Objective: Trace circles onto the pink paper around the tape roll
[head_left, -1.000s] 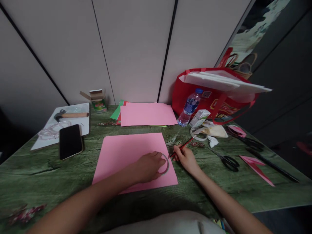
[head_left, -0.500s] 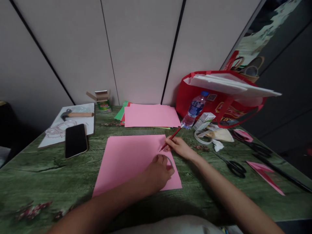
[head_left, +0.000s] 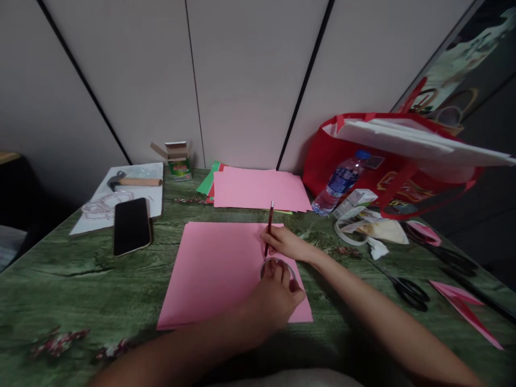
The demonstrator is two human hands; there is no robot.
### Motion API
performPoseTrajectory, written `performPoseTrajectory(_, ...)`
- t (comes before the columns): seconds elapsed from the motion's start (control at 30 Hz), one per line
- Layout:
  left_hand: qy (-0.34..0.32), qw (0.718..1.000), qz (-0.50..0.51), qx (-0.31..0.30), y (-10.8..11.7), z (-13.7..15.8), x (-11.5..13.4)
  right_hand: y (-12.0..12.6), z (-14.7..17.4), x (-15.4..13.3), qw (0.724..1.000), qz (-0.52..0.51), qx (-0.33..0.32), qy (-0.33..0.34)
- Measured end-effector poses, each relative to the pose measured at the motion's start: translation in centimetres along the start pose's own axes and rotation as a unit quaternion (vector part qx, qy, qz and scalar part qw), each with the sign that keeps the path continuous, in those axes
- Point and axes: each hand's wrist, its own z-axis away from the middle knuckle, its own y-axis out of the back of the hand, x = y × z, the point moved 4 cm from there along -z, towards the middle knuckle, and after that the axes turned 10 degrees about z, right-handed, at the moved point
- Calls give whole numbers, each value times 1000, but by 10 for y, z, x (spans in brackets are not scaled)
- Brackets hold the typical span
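Pink paper [head_left: 213,269] lies flat on the table in front of me. On its right part sits a round object with a thin grey rim [head_left: 288,264], its kind unclear. My left hand [head_left: 276,295] covers much of it, fingers bent over it and gripping it against the sheet. My right hand [head_left: 285,243] holds a dark red pencil [head_left: 270,217], almost upright. The pencil's lower end meets the paper close to the upper left of the round rim; I cannot make out any line there.
Behind lies a stack of coloured paper [head_left: 258,189]. To the left are a phone [head_left: 131,226], a hammer [head_left: 139,181] and a small box [head_left: 179,166]. At right stand a bottle [head_left: 341,183] and a red bag [head_left: 322,153], with scissors [head_left: 409,292] nearer.
The pencil has swung from a rightward slant to nearly upright, its tip now down beside the round rim. My left hand's fingers have shifted on the round object, showing more rim.
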Motion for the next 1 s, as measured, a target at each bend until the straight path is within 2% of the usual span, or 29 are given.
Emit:
performPoseTrajectory(0.13, 3, 1000, 2, 7, 0, 0, 1, -2, -3, -7, 999, 46, -7, 7)
performPoseTrajectory(0.27, 1, 1000, 23, -2, -2, -1, 0, -5, -3, -27, 995, 87, -37, 14)
performPoseTrajectory(0.43, -6, 999, 44, 7, -8, 1, 1, -11, 1, -54, 975, 196, -93, 50)
performPoseTrajectory(0.5, -11, 999, 48, 3, -11, 3, 0, -12, 4, -59, 974, 190, -104, 66)
performPoseTrajectory(0.57, -17, 999, 50, -3, -11, 4, -3, -7, 8, -56, 988, 119, -78, 63)
performPoseTrajectory(0.63, -27, 998, 59, -2, -6, 2, -9, 3, 17, -47, 999, 2, 0, 41)
performPoseTrajectory(0.7, -48, 995, 83, 1, 4, -1, -16, 16, 33, -33, 986, -117, 122, 7)
performPoseTrajectory(0.77, -86, 990, 114, -22, 14, -6, -23, 25, 57, -16, 944, -199, 263, -30)
performPoseTrajectory(0.87, -88, 982, 147, -83, 27, -16, -35, 21, 103, 3, 864, -258, 427, -68)
performPoseTrajectory(0.93, -97, 975, 155, -129, 32, -21, -43, 11, 134, 8, 813, -278, 508, -63)
performPoseTrajectory(0.97, -108, 971, 156, -145, 34, -24, -46, 6, 147, 7, 801, -271, 531, -54)
performPoseTrajectory(1.0, -118, 967, 160, -157, 36, -26, -49, 1, 158, 3, 802, -247, 543, -37)
